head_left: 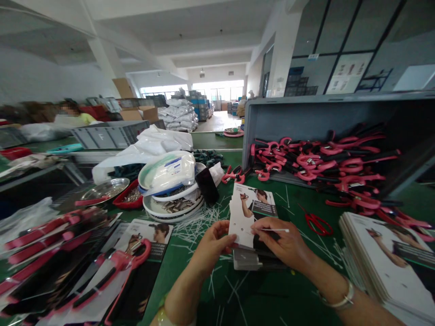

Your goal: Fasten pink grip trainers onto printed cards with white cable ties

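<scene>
My left hand [212, 246] pinches the left edge of a printed cardboard backing card [240, 218], thumb on top. This card lies on a small stack in front of me and has small punched holes. A thin white cable tie [277, 230] is between the fingers of my right hand [283, 242], over the card near one hole; whether its tip passes through the hole I cannot tell. Pink-and-black pliers [125, 260] lie on another card at the left, with more carded pliers [44, 235] beside them.
A grey crate [272, 106] lies on its side, pink pliers [312, 158] spilling out. Loose cable ties [197, 224] and red scissors [317, 223] lie on the green table. A card stack [390, 267] stands right. Plates of metal parts [176, 206] and a phone [207, 186] sit behind.
</scene>
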`<state>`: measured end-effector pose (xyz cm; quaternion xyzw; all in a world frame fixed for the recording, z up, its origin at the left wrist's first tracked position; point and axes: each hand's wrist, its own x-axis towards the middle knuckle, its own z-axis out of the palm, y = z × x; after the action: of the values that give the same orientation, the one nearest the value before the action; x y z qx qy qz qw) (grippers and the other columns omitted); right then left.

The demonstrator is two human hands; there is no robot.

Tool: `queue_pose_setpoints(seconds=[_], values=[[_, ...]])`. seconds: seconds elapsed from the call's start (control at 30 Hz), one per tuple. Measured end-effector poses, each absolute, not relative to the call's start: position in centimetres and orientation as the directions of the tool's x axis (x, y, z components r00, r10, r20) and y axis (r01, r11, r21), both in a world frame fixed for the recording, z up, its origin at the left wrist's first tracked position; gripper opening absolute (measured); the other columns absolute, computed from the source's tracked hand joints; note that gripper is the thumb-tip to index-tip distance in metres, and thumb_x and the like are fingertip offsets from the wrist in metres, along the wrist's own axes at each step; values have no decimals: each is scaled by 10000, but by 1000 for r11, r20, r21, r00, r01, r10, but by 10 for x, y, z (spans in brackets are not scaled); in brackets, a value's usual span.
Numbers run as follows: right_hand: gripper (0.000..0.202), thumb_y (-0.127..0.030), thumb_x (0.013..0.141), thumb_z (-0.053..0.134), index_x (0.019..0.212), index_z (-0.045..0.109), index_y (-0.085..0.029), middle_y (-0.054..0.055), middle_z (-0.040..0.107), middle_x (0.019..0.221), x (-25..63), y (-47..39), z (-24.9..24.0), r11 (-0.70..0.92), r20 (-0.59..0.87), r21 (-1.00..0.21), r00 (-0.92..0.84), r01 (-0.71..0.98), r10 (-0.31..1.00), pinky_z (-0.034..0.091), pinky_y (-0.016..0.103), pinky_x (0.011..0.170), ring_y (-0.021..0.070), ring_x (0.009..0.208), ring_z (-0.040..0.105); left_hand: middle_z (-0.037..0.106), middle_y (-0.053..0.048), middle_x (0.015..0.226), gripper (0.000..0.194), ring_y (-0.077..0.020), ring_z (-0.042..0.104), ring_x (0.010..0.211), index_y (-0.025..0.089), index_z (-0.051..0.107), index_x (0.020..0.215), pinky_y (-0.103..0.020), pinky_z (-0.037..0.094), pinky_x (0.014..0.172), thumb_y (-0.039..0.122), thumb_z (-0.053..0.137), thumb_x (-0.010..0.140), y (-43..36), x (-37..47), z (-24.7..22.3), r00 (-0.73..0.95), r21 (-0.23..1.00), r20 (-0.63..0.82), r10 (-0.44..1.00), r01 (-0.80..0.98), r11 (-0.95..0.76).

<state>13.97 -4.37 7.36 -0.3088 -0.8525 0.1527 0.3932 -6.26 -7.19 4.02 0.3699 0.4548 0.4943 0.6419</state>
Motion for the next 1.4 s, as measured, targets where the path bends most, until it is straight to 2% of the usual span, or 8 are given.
queue_pose_setpoints(seconds=[0.33,0.63,0.77,0.9,1.03,1.17,1.27,1.4], values=[[94,-145,841,564,848,633,-208,32,702,814,139,-27,64,864,699,-478,-527,159,484,511,237,678,132,758,651,676,-68,838,372,-110,651,633,122,561,1048,-183,521,583,162,706,707,-82,-51,59,218,692,-347,912,-597,406],[88,-174,845,568,811,643,-204,44,706,826,143,-31,67,821,678,-560,-508,112,531,517,270,697,146,782,652,695,-85,946,301,-132,677,757,127,579,1109,-187,557,649,163,604,812,-83,-36,59,170,514,-401,900,-772,374],[104,-204,857,552,813,646,-208,47,709,837,142,-30,67,809,660,-571,-510,137,552,511,288,712,152,791,645,676,-20,756,199,-81,633,566,146,588,942,-133,509,493,88,642,759,-76,-25,55,72,550,-417,906,-773,315],[80,-181,844,571,824,643,-211,39,703,865,142,-28,66,804,676,-582,-478,120,561,507,287,747,146,823,640,648,22,736,317,-49,600,541,178,547,916,-106,470,486,50,707,674,-73,-12,52,-2,570,-369,929,-791,224],[50,-170,806,625,807,648,-215,27,691,885,144,-30,64,764,677,-627,-377,156,632,500,271,788,135,848,640,636,24,819,332,-49,592,635,175,568,894,-130,479,584,154,771,633,-72,-3,46,-52,640,-196,979,-763,88],[107,-213,820,609,913,661,-216,51,685,945,155,-39,68,718,595,-680,-458,150,660,505,289,808,156,897,634,592,43,751,301,-68,554,639,182,551,818,-166,453,587,318,765,654,-67,-1,45,-173,751,-63,983,-656,-68],[257,-321,818,606,1051,640,-218,78,673,1013,172,-52,80,674,484,-714,-564,188,669,504,321,833,196,954,621,553,56,696,287,-54,501,588,190,523,793,-158,409,552,392,709,709,-63,-1,49,-205,796,14,979,-590,-135],[750,-566,683,669,1321,466,-228,119,568,1257,187,-72,93,671,380,-657,-619,342,687,493,373,899,273,1116,559,591,33,801,319,-74,540,660,209,472,804,-181,427,610,440,677,727,-62,3,53,-182,764,32,983,-629,-142]])
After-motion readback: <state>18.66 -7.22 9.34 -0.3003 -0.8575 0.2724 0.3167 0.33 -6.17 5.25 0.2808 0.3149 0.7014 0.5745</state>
